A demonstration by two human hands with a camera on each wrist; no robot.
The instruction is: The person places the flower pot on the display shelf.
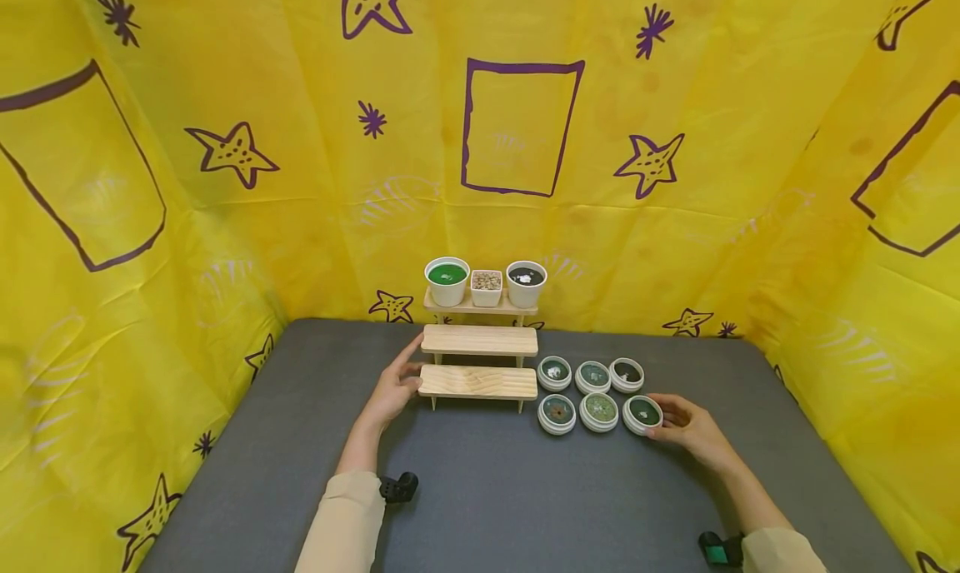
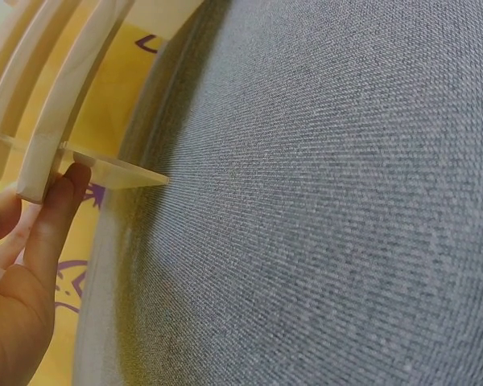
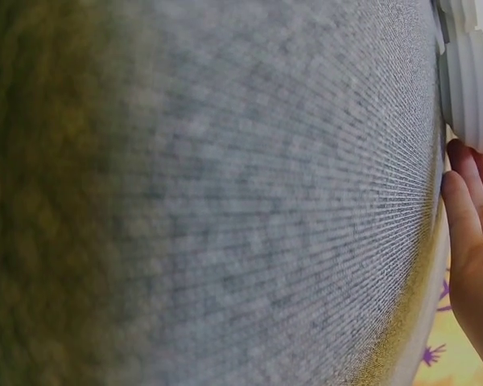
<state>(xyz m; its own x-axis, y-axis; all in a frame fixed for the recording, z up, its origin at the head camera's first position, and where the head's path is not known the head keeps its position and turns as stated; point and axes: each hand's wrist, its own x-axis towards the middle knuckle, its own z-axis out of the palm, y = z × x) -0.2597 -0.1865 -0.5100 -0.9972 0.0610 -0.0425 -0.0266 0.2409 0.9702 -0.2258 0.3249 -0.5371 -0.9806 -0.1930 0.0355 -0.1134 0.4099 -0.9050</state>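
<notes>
A three-tier wooden stand [image 1: 478, 381] is at the middle of the table. My left hand [image 1: 392, 391] holds its left end; in the left wrist view the thumb lies on one side of the lowest board [image 2: 52, 121] and the fingers [image 2: 52, 233] on the other. My right hand [image 1: 693, 430] is at the right side of a small round white pot [image 1: 642, 415] with a dark green top, thumb in front and fingers behind. In the right wrist view, fingertips [image 3: 459, 173] meet the ribbed wall of the pot [image 3: 469, 92].
Several similar round pots [image 1: 599, 411] stand in two rows right of the stand. On its top tier are a green-filled cup [image 1: 447, 283], a square pot of pebbles [image 1: 486, 288] and a dark-filled cup [image 1: 527, 284]. Yellow patterned cloth [image 1: 517, 132] encloses the grey table [image 1: 525, 498].
</notes>
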